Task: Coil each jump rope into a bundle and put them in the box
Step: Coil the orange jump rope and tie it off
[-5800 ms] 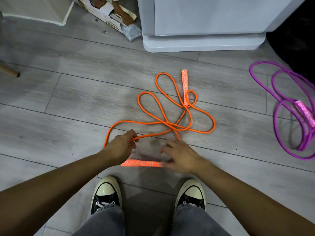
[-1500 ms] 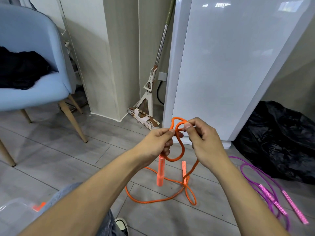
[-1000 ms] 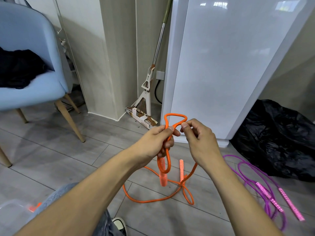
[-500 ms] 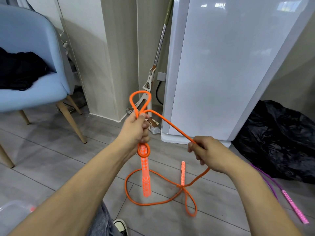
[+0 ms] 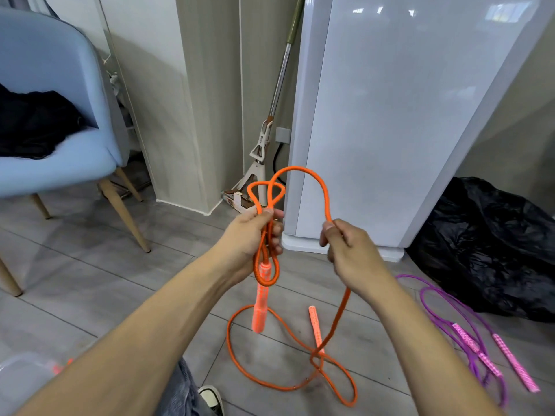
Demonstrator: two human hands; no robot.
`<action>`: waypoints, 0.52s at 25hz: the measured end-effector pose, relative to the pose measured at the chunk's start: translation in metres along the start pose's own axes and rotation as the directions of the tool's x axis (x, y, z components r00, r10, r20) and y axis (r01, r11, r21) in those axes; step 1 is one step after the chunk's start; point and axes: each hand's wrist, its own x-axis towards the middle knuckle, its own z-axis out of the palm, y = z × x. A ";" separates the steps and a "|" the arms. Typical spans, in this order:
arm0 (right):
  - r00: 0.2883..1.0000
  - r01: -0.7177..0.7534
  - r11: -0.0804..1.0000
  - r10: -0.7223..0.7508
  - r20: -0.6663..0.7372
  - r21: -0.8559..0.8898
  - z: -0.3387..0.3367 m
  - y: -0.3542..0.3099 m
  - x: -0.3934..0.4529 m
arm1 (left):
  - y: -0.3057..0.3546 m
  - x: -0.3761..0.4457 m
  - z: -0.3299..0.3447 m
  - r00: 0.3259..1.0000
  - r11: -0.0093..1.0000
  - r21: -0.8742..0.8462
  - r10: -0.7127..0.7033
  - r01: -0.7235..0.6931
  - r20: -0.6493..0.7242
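Orange jump rope (image 5: 326, 202) is hanging between two hands in front of the person, part coiled and part trailing on the floor (image 5: 90, 274). The left hand (image 5: 249, 238) is gripping a small bundle with fingers curled round it: two short loops are sticking up above the fist and two more are hanging below it, with one orange handle (image 5: 259, 307) dangling straight down. The right hand (image 5: 348, 250) is pinching a single strand, which is arching up in one tall loop over to the left hand and running down from the right hand to the floor. There the rest of the rope is lying in one wide curve and one small loop, with the second orange handle (image 5: 315, 325) lying flat beside the crossing. One purple jump rope (image 5: 444, 307) with two pink handles is lying loose on the floor to the right, near a black bag (image 5: 492, 244). A clear box (image 5: 21, 373) is showing at the lower left edge, blurred, with something orange inside.
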 end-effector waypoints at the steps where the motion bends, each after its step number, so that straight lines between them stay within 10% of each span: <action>1: 1.000 0.001 1.000 -0.001 0.021 0.000 0.007 -0.002 -0.002 | -0.004 -0.003 0.003 1.000 0.999 0.044 -0.003 0.002 0.019; 13: 0.983 0.089 0.985 -0.063 0.171 -0.146 0.030 -0.002 -0.014 | -0.026 -0.012 0.017 0.995 0.988 0.125 -0.095 0.088 0.044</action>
